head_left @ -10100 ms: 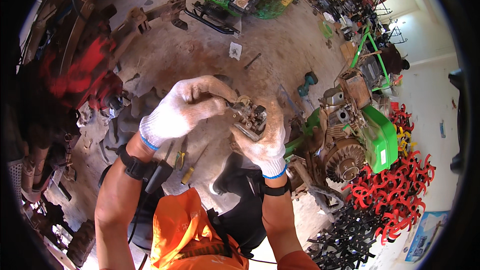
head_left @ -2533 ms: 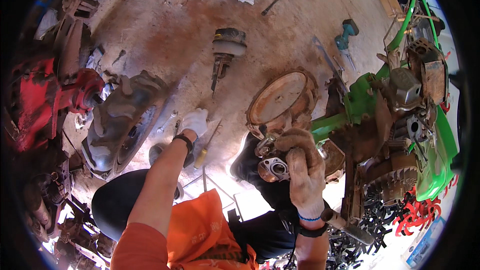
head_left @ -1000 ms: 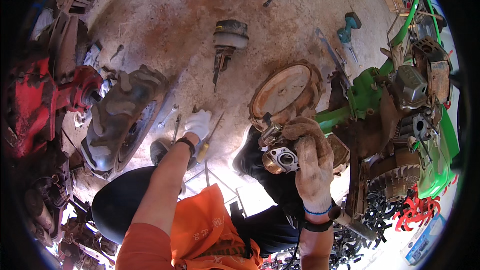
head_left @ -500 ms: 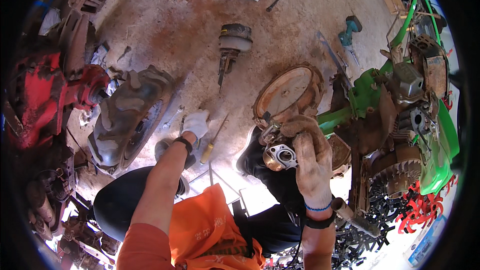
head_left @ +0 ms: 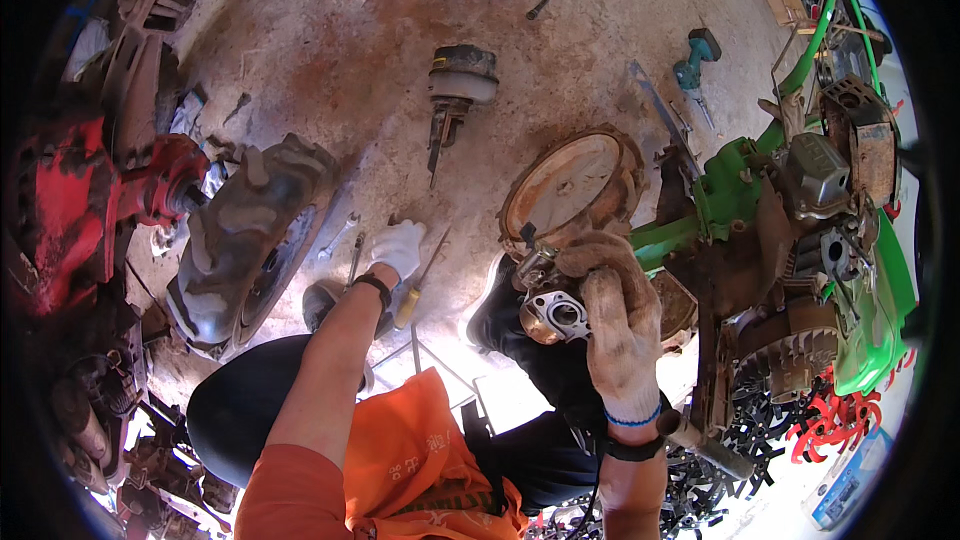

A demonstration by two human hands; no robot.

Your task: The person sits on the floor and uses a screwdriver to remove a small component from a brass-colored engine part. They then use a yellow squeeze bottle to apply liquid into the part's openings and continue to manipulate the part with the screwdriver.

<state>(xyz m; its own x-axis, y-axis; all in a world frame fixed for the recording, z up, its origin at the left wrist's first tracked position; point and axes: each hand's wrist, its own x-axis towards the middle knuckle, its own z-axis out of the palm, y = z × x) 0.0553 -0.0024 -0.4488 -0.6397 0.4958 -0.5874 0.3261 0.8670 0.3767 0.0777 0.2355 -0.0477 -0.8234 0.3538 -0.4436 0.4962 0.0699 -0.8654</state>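
Observation:
In my right hand [head_left: 622, 325], in a dirty work glove, is a small metal carburetor [head_left: 556, 316]; its flange with a round bore faces up. The fingers are closed around its far side. My left hand [head_left: 399, 248], in a whiter glove, is low over the floor, its fingertips pointing away and partly hidden, so I cannot see whether it grips anything. Just right of it lies a screwdriver with a yellow handle [head_left: 406, 309]. To its left are a thin dark tool [head_left: 356, 257] and a shiny wrench [head_left: 338, 237].
A lugged tyre [head_left: 250, 240] and red machine [head_left: 75, 210] stand left. Ahead lie a dirty cylindrical filter-like part [head_left: 463, 80] and a rusty round cover [head_left: 575, 185]. At right is a green machine frame with an engine [head_left: 820, 175]; a teal cordless drill [head_left: 692, 65] lies beyond.
The view has shifted slightly. My left hand stays low by the tools, and my right hand still holds the carburetor, with only slight movement.

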